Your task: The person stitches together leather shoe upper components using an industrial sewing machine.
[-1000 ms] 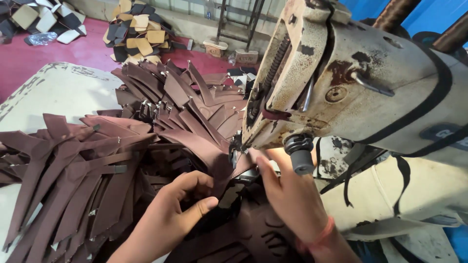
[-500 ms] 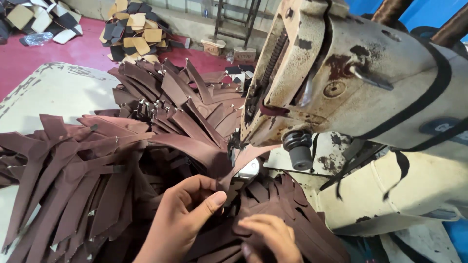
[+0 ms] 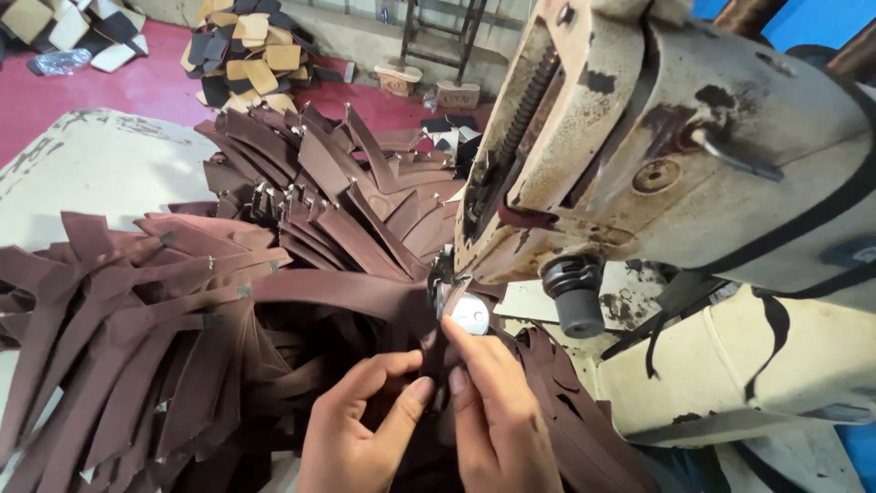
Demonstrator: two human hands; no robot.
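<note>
Heaped across a pale worktable (image 3: 100,169), dark brown leather straps (image 3: 164,347) are fanning outward. Both hands are pinching one brown strap end (image 3: 436,351) under the needle foot of a worn cream sewing machine (image 3: 657,155): the left hand (image 3: 360,429) with thumb and forefinger nearly closed on it, the right hand (image 3: 497,411) with fingertips pressing it. Wrists are being cut off below; the needle is hard to make out.
</note>
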